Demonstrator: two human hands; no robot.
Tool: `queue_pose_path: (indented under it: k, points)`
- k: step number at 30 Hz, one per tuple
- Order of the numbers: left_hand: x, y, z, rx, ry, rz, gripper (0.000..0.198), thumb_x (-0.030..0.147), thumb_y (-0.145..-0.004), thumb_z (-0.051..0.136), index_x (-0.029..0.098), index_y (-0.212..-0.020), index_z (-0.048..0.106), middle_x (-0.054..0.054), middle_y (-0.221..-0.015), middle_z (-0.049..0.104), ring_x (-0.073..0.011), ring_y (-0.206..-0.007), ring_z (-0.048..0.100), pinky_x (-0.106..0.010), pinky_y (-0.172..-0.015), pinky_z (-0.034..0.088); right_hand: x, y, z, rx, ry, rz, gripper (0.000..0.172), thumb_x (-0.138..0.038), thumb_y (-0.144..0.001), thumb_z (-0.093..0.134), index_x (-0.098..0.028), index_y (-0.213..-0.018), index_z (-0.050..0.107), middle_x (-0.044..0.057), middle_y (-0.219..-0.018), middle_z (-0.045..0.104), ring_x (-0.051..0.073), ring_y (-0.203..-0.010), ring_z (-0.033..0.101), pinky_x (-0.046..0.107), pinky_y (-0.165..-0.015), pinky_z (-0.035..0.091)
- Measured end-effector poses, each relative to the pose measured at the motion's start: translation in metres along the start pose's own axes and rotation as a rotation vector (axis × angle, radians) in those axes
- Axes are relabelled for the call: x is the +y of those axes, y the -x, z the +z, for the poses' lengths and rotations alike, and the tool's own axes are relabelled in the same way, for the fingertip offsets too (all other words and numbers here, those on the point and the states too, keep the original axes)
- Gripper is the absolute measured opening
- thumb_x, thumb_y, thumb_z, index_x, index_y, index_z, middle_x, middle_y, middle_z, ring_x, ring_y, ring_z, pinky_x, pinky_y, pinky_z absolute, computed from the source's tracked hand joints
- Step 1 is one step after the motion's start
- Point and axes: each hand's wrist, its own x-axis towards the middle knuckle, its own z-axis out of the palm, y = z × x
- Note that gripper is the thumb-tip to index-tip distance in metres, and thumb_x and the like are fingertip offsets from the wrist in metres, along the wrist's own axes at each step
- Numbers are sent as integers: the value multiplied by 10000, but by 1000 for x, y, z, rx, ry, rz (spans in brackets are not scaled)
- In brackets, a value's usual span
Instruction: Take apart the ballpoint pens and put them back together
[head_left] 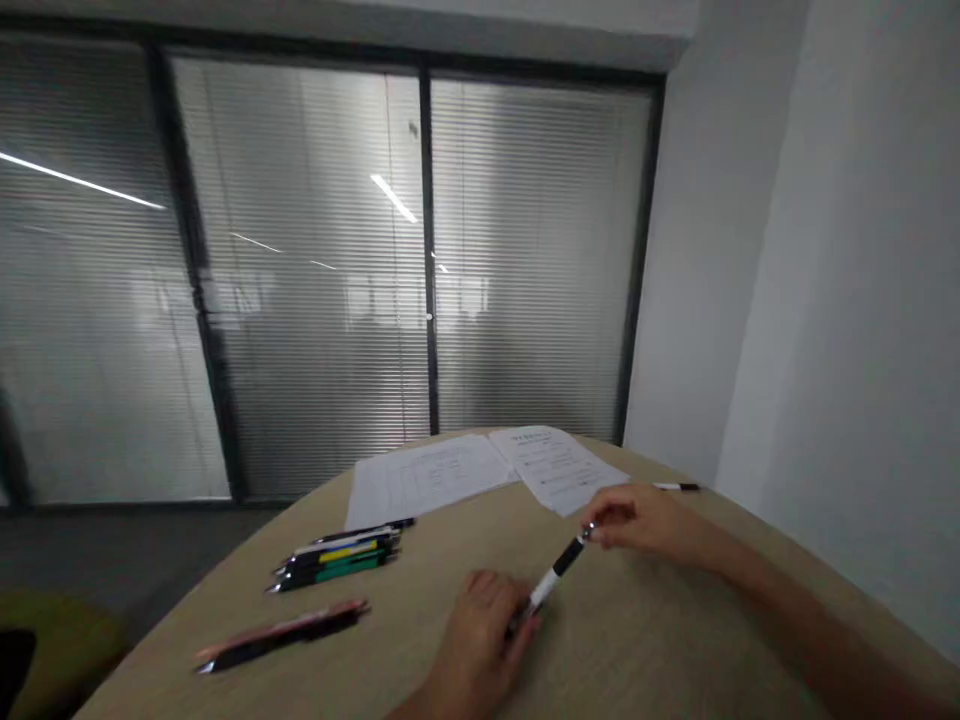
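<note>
A black-and-white retractable pen (551,580) is hanging slantwise just above the pale wood-grain worktop (660,630), spanning the gap between both hands. The right hand (634,525) is pinching the pen's shiny upper end, its grip pressed together between thumb and fingertips. The left hand (484,635) is curling over the lower end, its grip apparently closed on the barrel, though the fingers partly hide the contact. Farther out on the worktop are lying a bundle of pens (337,555) with yellow and green barrels, a pink-and-black pen (281,635), a lone pen (675,487) beyond the right hand, and printed sheets (480,465). Risk: a slackening pinch or a twist between the hands could let the smooth barrel slip, drop and roll across the curved worktop toward its edge.
</note>
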Motion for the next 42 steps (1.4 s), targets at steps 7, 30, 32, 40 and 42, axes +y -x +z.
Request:
queue_pose_path:
  k: [7,30,32,40,42]
  points:
    - [-1,-2,-1,24,-18,16,38,128,-758,503,161,-752,520,-28,-656,569,-175,-635,513,-291,-591,397,1,0,2,-37,-47,30,172,-257,-645,588,-154,-761,660,27,-634,638,143,-583,565,243,-547,430]
    - [0,1,1,59,-112,127,101,121,-772,438,178,-689,449,-13,-609,539,-160,-591,476,-285,-579,359,-2,1,23,-50,74,128,345,-369,-753,443,-153,-499,532,4,-445,536,93,-397,467,200,-407,343]
    - [1,1,0,70,-128,144,103,111,-766,437,179,-691,451,-11,-606,543,-158,-582,474,-285,-577,356,0,0,27,-36,73,195,395,-407,-766,418,-158,-471,503,-11,-407,490,81,-357,424,197,-380,318]
    - [0,2,-1,87,-124,128,70,128,-771,440,177,-726,462,-17,-627,550,-162,-589,483,-288,-573,367,4,0,27,-109,26,283,576,-557,-793,306,-145,-461,535,-48,-298,347,59,-259,315,198,-327,285]
    - [0,1,-1,86,-98,88,67,140,-778,434,177,-730,460,-16,-628,541,-159,-589,485,-285,-574,375,5,1,22,-123,-28,241,610,-575,-799,260,-123,-571,601,-33,-337,407,66,-278,356,200,-340,312]
